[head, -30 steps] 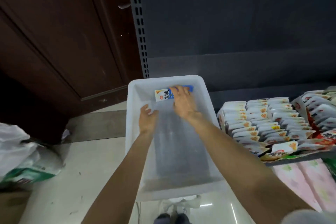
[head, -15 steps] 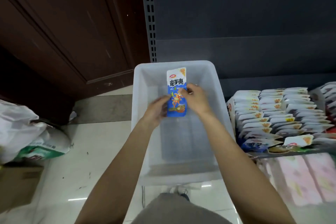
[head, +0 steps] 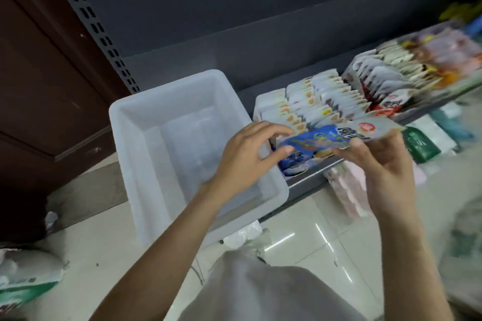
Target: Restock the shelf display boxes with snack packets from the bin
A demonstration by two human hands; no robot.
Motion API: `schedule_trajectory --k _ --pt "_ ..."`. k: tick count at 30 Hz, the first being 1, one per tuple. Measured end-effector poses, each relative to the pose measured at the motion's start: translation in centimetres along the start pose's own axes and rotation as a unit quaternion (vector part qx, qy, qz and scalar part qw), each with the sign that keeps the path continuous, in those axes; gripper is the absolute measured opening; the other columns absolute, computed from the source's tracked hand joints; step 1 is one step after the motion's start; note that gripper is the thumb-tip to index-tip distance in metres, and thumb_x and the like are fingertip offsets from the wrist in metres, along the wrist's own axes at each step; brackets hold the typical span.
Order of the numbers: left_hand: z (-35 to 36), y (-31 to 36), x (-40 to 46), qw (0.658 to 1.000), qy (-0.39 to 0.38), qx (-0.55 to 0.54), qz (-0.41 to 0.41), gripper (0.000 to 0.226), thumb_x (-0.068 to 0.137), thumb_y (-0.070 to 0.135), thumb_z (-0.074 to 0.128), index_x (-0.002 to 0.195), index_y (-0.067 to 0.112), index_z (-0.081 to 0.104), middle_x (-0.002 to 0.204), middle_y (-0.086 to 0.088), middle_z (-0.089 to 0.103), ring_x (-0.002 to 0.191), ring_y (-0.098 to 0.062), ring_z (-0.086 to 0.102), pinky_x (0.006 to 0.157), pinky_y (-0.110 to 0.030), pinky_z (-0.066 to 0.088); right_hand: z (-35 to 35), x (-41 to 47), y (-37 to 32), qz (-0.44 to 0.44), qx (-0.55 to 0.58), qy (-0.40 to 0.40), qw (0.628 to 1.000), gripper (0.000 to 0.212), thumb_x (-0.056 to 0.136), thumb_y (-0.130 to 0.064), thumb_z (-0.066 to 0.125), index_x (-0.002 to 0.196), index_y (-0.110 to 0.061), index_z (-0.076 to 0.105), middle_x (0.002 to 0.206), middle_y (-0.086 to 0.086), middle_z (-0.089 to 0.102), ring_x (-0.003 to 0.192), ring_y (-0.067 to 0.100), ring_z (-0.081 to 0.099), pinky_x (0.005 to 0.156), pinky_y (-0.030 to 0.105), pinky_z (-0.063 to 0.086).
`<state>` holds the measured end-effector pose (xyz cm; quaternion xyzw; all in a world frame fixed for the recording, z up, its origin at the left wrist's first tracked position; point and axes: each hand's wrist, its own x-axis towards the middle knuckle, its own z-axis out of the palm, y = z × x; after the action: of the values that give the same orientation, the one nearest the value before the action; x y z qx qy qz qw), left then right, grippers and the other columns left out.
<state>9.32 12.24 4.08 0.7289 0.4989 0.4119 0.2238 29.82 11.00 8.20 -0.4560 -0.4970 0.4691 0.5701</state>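
Note:
A blue and white snack packet (head: 331, 135) lies sideways in the air over the front of the display boxes (head: 310, 104). My left hand (head: 247, 156) pinches its blue end, and my right hand (head: 378, 161) holds its white end from below. Rows of upright packets fill the display boxes on the shelf. The white plastic bin (head: 146, 161) stands on the floor left of the shelf, under my left forearm; no packet shows inside it.
A dark shelf back panel (head: 234, 8) and a slotted upright (head: 86, 15) rise behind the bin. More packet boxes (head: 407, 70) sit further right. A brown wooden door (head: 39, 73) is at the left, a plastic bag (head: 23, 279) at the lower left. Pink packs (head: 347, 190) hang below the shelf.
Both hands lifted the packet out of the bin and carried it right to the display boxes, turning it from upright to sideways. The view swung right.

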Motion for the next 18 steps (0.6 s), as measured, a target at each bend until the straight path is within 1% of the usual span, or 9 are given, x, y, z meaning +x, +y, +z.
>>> schedule_trajectory --k 2,4,6,7,9,12,13,15,18 --pt "2.1 -1.3 0.6 0.994 -0.040 0.102 0.020 0.039 0.077 0.042 0.069 0.110 0.021 0.064 0.119 0.003 0.058 0.112 -0.014 0.046 0.095 -0.027 0.036 -2.9 -0.4 0.6 -0.001 -0.033 0.048 0.998 0.013 0.083 -0.016 0.057 0.094 -0.023 0.053 0.076 -0.015 0.068 0.077 0.005 0.068 0.072 0.019 0.054" --pt "3.6 -2.2 0.5 0.986 -0.081 0.148 0.014 0.044 0.071 0.047 0.074 0.107 0.024 0.063 0.128 0.000 0.052 0.121 -0.016 0.036 0.099 -0.034 0.030 -5.0 -0.8 1.4 0.005 -0.068 0.051 0.996 0.012 0.083 -0.028 0.063 0.092 -0.026 0.054 0.080 -0.013 0.068 0.080 0.007 0.069 0.073 0.021 0.053" --pt "4.2 -2.3 0.5 0.987 -0.067 0.142 0.030 0.038 0.072 0.051 0.069 0.099 0.025 0.065 0.126 0.001 0.054 0.120 -0.015 0.036 0.099 -0.033 0.027 -5.9 -0.9 2.1 0.005 -0.082 0.014 0.996 0.022 0.079 -0.047 0.067 0.095 -0.033 0.059 0.094 -0.010 0.070 0.089 0.012 0.069 0.079 0.024 0.054" --pt "4.1 -2.1 0.7 0.990 -0.048 0.130 0.038 0.037 0.075 0.055 0.063 0.096 0.024 0.066 0.124 0.002 0.055 0.119 -0.013 0.038 0.098 -0.029 0.026 -6.0 -1.0 2.4 0.008 -0.082 0.002 0.997 0.022 0.080 -0.050 0.065 0.098 -0.037 0.060 0.100 -0.008 0.070 0.094 0.015 0.068 0.083 0.027 0.054" --pt "3.7 -1.7 1.1 0.992 -0.039 0.107 0.044 0.046 0.075 0.063 0.058 0.102 0.026 0.065 0.126 0.004 0.053 0.120 -0.011 0.039 0.098 -0.025 0.025 -6.3 -0.8 2.8 0.017 -0.052 0.005 0.998 0.015 0.087 -0.042 0.059 0.101 -0.041 0.060 0.106 -0.005 0.069 0.100 0.020 0.066 0.089 0.033 0.053" --pt "3.4 -1.4 1.2 0.978 -0.124 0.151 0.072 0.067 0.065 0.072 0.061 0.120 0.034 0.051 0.134 0.007 0.043 0.126 -0.010 0.032 0.103 -0.026 0.020 -7.0 -0.3 2.4 0.018 -0.074 -0.022 0.997 0.020 0.089 -0.048 0.055 0.107 -0.040 0.053 0.110 -0.007 0.068 0.104 0.019 0.065 0.091 0.037 0.052" --pt "3.6 -1.4 1.2 0.972 -0.139 0.172 0.079 0.067 0.067 0.068 0.063 0.122 0.035 0.048 0.133 0.008 0.044 0.126 -0.011 0.032 0.102 -0.026 0.019 -7.4 -0.1 2.4 0.021 -0.084 -0.038 0.995 0.021 0.091 -0.045 0.052 0.109 -0.035 0.049 0.110 -0.009 0.068 0.102 0.017 0.066 0.089 0.035 0.053" --pt "4.5 -1.5 1.3 0.973 -0.120 0.185 0.074 0.051 0.074 0.051 0.066 0.119 0.034 0.051 0.122 0.009 0.054 0.116 -0.013 0.042 0.094 -0.025 0.024 -7.9 0.2 2.7 0.037 -0.081 -0.079 0.993 0.018 0.093 -0.028 0.047 0.111 -0.025 0.046 0.108 -0.008 0.069 0.097 0.014 0.068 0.084 0.031 0.055" --pt "5.2 -1.8 2.3 0.983 -0.070 0.164 0.030 0.030 0.081 0.027 0.069 0.110 0.027 0.060 0.107 0.008 0.064 0.100 -0.016 0.055 0.082 -0.026 0.031 -6.8 0.7 3.7 0.040 -0.101 -0.170 0.979 0.025 0.095 -0.020 0.048 0.120 -0.022 0.046 0.119 0.000 0.066 0.109 0.018 0.063 0.088 0.031 0.052"
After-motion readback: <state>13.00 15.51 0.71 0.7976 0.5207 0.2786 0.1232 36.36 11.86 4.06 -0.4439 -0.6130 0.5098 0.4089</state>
